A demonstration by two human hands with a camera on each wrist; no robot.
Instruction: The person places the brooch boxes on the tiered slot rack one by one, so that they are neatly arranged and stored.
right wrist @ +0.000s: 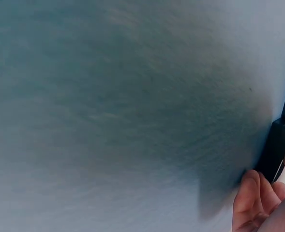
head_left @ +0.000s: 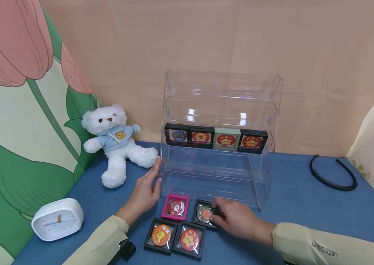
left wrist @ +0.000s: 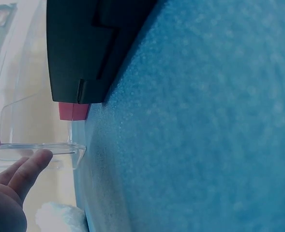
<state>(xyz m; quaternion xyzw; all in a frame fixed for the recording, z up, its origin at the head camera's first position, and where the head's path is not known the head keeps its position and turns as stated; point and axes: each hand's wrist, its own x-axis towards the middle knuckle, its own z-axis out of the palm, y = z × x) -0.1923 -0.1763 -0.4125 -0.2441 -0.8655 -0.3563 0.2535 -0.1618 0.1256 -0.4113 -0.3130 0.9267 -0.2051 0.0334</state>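
Note:
My right hand (head_left: 235, 219) pinches a small black-framed case (head_left: 203, 214) with a green and red round badge inside, at the right of a small cluster on the blue tabletop. In the right wrist view, the fingers (right wrist: 251, 195) are at the case's dark edge. My left hand (head_left: 144, 194) is at the left side of a clear acrylic display rack (head_left: 261, 173), with fairly straight fingers (left wrist: 28, 174) right at its panel. Between the hands lie a pink-framed badge case (head_left: 163, 212), a black-framed case with an orange badge (head_left: 161, 235) and another with a red badge (head_left: 189, 240).
Several framed badge cases (head_left: 201, 137) stand in a row on the rack's middle tier. A white teddy bear (head_left: 115, 158) sits left of the rack, and a white clock (head_left: 57, 220) stands at the front left. A black headband (head_left: 334, 186) lies at the right.

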